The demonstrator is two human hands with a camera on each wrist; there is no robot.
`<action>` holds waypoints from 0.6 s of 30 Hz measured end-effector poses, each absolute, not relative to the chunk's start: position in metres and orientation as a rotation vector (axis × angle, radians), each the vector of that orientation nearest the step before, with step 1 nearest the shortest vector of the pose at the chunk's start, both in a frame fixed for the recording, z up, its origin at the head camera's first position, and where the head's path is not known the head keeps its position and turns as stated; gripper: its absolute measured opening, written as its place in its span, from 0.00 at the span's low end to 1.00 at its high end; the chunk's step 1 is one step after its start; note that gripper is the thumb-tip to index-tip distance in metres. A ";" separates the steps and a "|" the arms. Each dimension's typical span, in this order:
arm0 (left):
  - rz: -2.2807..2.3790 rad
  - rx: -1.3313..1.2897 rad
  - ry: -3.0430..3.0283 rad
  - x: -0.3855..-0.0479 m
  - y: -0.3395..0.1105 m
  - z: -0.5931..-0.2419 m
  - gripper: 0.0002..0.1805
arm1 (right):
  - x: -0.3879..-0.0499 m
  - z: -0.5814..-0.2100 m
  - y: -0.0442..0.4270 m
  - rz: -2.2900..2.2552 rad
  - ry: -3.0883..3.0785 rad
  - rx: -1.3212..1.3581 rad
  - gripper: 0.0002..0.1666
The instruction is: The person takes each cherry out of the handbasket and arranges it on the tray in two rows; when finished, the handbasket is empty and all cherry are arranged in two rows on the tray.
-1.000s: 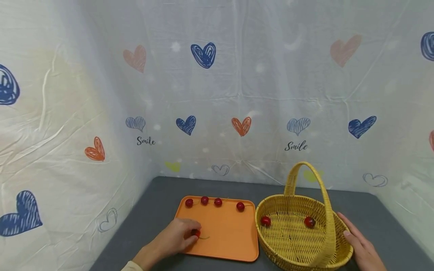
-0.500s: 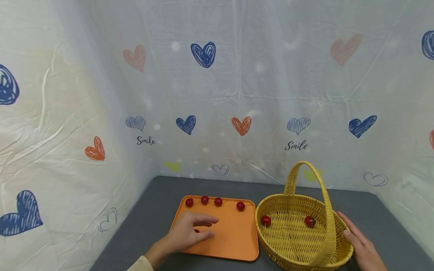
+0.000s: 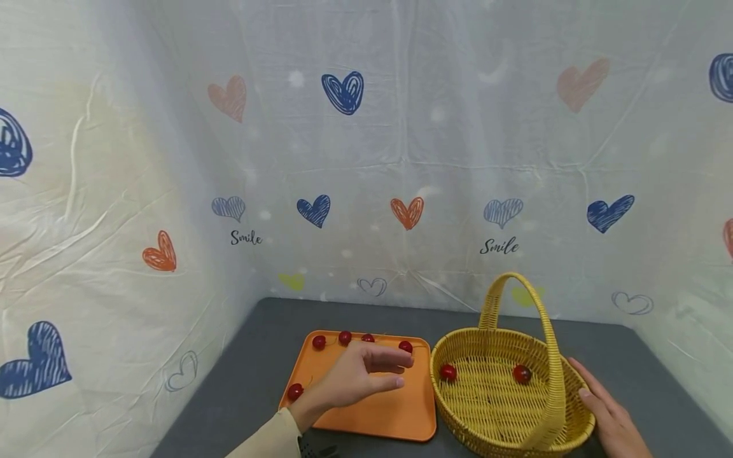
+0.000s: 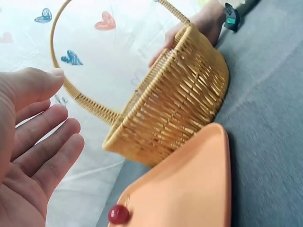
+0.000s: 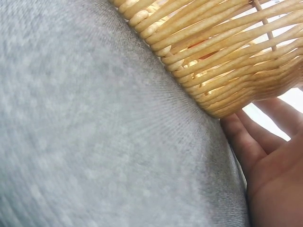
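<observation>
My left hand [image 3: 357,375] hovers over the orange tray [image 3: 401,413], fingers and thumb spread apart in a loose curve. In the left wrist view, no cherry shows between the fingers [image 4: 52,142]. A red cherry [image 3: 294,391] with a stem lies at the tray's left side, behind my wrist. Other cherries line the tray's far edge, among them one [image 3: 319,342] at the far left and one [image 3: 405,346] near my fingertips. My right hand [image 3: 615,416] rests against the right side of the yellow wicker basket [image 3: 487,439], fingers extended along its outer wall.
Inside the basket lie two cherries, one at the left [image 3: 448,373] and one at the right [image 3: 522,374]. Its tall arched handle [image 3: 552,356] rises above the rim. Tray and basket stand side by side on a grey tabletop [image 3: 229,394], with a heart-patterned curtain [image 3: 372,159] behind.
My left hand has left the cherry it was pinching at the tray's left, opened its fingers and moved right toward the basket. My right hand stays against the basket.
</observation>
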State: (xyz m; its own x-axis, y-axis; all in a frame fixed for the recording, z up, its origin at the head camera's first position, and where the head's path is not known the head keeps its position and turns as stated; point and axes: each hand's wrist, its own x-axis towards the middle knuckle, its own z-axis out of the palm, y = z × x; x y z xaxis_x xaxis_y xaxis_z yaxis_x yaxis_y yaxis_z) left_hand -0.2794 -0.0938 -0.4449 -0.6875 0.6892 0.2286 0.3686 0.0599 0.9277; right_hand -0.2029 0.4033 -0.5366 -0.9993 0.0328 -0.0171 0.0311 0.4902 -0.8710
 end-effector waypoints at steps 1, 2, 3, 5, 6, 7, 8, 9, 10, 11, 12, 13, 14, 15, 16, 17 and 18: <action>1.672 1.085 2.055 -0.281 -0.089 -0.445 0.20 | -0.203 -0.536 0.402 1.579 -2.715 -0.066 0.41; 1.676 1.095 2.047 -0.283 -0.085 -0.445 0.20 | -0.203 -0.535 0.402 1.576 -2.719 -0.073 0.42; 1.677 1.100 2.041 -0.284 -0.081 -0.445 0.20 | -0.203 -0.534 0.401 1.575 -2.720 -0.076 0.42; 1.686 1.111 2.022 -0.287 -0.072 -0.444 0.20 | -0.203 -0.533 0.400 1.568 -2.726 -0.087 0.42; 1.694 1.120 2.005 -0.288 -0.068 -0.443 0.20 | -0.203 -0.532 0.400 1.570 -2.724 -0.088 0.42; 1.700 1.132 1.989 -0.289 -0.063 -0.443 0.20 | -0.202 -0.532 0.399 1.575 -2.721 -0.088 0.42; 1.704 1.143 1.973 -0.290 -0.059 -0.442 0.20 | -0.202 -0.532 0.399 1.578 -2.718 -0.087 0.42; 1.707 1.158 1.956 -0.291 -0.054 -0.441 0.20 | -0.202 -0.532 0.399 1.585 -2.714 -0.085 0.42; 1.709 1.174 1.943 -0.292 -0.049 -0.441 0.20 | -0.202 -0.532 0.399 1.590 -2.710 -0.085 0.42; 1.710 1.191 1.926 -0.293 -0.044 -0.441 0.20 | -0.201 -0.532 0.399 1.589 -2.709 -0.082 0.42; 1.709 1.203 1.913 -0.294 -0.040 -0.441 0.20 | -0.201 -0.532 0.399 1.597 -2.703 -0.077 0.42; 1.703 1.212 1.905 -0.295 -0.035 -0.441 0.20 | -0.201 -0.532 0.399 1.605 -2.700 -0.077 0.42; 1.700 1.217 1.890 -0.296 -0.031 -0.442 0.20 | -0.201 -0.532 0.399 1.608 -2.699 -0.075 0.42; 1.695 1.222 1.883 -0.297 -0.026 -0.442 0.20 | -0.201 -0.532 0.399 1.608 -2.700 -0.075 0.42; 1.688 1.223 1.874 -0.298 -0.022 -0.442 0.20 | -0.201 -0.532 0.399 1.603 -2.705 -0.077 0.42; 1.680 1.220 1.866 -0.299 -0.017 -0.442 0.21 | -0.201 -0.531 0.399 1.597 -2.712 -0.083 0.43; 1.672 1.216 1.863 -0.300 -0.013 -0.442 0.21 | -0.201 -0.530 0.398 1.597 -2.716 -0.088 0.43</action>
State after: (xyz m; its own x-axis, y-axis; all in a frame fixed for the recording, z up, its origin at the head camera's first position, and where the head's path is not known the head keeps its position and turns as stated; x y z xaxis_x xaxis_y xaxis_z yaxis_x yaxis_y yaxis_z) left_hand -0.2996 -0.0129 -0.4422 -0.5665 0.7774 0.2732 0.3556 -0.0685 0.9321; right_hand -0.2011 0.3985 -0.5303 -0.9984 0.0426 -0.0376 0.0536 0.4850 -0.8728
